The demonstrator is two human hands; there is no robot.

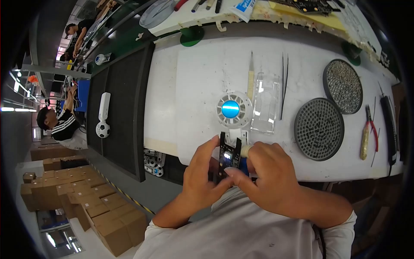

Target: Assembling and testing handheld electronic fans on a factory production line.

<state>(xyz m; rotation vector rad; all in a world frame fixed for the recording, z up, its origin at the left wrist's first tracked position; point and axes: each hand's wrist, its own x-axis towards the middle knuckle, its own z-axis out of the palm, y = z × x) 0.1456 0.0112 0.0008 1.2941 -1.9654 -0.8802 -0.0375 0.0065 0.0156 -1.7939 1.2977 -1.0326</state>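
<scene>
Close to the table's front edge, my left hand (pixel 200 172) and my right hand (pixel 271 175) grip a small black circuit board (pixel 228 157) between them, with a bright lit spot on it. The right fingers are curled, and a pale cover sits on one fingertip. Just beyond the board lies a white plastic housing (pixel 243 120) with a round, finned head and a shiny blue disc (pixel 230 109) at its centre. Its lower end is partly hidden by the board and my fingers. A clear plastic tray (pixel 265 103) rests right of the housing.
Tweezers (pixel 284 86) and a thin pale-handled tool (pixel 251 80) lie beyond. Two round dishes of small parts, one dark (pixel 319 129), one silvery (pixel 343 86), stand right, near pliers (pixel 371 131) and a black screwdriver (pixel 388 125). Left runs a dark conveyor (pixel 120 95) carrying a white football-ended piece (pixel 103 116).
</scene>
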